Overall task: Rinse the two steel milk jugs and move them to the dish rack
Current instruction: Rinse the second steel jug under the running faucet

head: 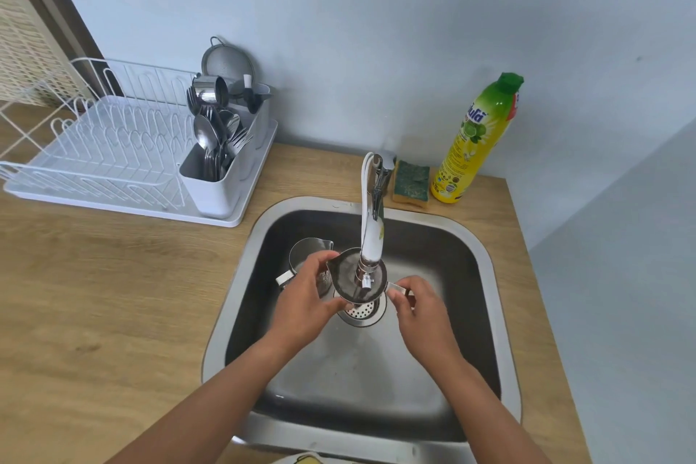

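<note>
In the head view, at centre frame, one shiny steel milk jug (pixel 344 277) sits under the chrome tap (pixel 371 237). The left grip (pixel 305 298) is curled round its body and the right grip (pixel 418 309) pinches its handle. The second steel milk jug (pixel 309 252) stands in the steel sink (pixel 486 249) just behind. Neither jug is on the white wire dish rack (pixel 105 162) at upper left, so I judge the first rinse under way, with the second rinse and both moves still left.

Only my yellow-green plastic bottle with a green cap (pixel 475 139) carries lettering: white letters, roughly "ula"; the small print is unreadable.
</note>
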Motion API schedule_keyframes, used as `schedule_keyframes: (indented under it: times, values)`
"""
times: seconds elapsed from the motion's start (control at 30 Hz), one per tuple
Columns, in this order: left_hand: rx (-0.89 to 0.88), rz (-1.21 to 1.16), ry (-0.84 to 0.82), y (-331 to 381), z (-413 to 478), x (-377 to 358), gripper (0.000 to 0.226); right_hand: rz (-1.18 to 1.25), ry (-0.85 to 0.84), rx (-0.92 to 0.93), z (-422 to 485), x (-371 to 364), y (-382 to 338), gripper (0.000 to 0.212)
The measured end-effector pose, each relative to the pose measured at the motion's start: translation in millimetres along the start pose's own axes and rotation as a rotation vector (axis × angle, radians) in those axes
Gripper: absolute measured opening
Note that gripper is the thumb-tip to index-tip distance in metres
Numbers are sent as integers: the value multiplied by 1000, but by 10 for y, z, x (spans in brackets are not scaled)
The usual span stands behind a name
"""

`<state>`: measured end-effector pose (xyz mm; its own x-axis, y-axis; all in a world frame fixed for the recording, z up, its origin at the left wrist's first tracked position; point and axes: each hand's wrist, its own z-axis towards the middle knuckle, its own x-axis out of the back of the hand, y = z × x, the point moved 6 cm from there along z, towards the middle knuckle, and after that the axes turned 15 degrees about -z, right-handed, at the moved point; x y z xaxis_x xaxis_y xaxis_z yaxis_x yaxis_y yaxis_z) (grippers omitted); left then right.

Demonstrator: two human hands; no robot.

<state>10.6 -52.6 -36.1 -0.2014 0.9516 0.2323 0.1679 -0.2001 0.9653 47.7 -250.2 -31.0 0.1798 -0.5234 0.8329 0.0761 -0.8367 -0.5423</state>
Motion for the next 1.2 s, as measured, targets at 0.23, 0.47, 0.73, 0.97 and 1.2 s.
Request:
schedule_keyframes:
  times: [0.23, 0.47, 0.73, 0.97, 1.2]
  values:
    - [-140, 162, 51, 83, -86, 173, 78, 229, -83, -71, 11, -310, 24, 13]
    - [-175, 214, 59, 26, -154, 280, 78, 325, -178, -108, -63, -402, -52, 12]
    - [-40, 144, 19, -120, -254, 311, 73, 243, -337, -142, -171, -442, 4, 14]
    - [145, 65, -57, -436, -286, 180, 71, 29, -382, -125, -226, -262, 124, 16]
    - [160, 11, -118, -418, -220, -81, 72, -186, -274, -61, -198, 17, 205, 13]
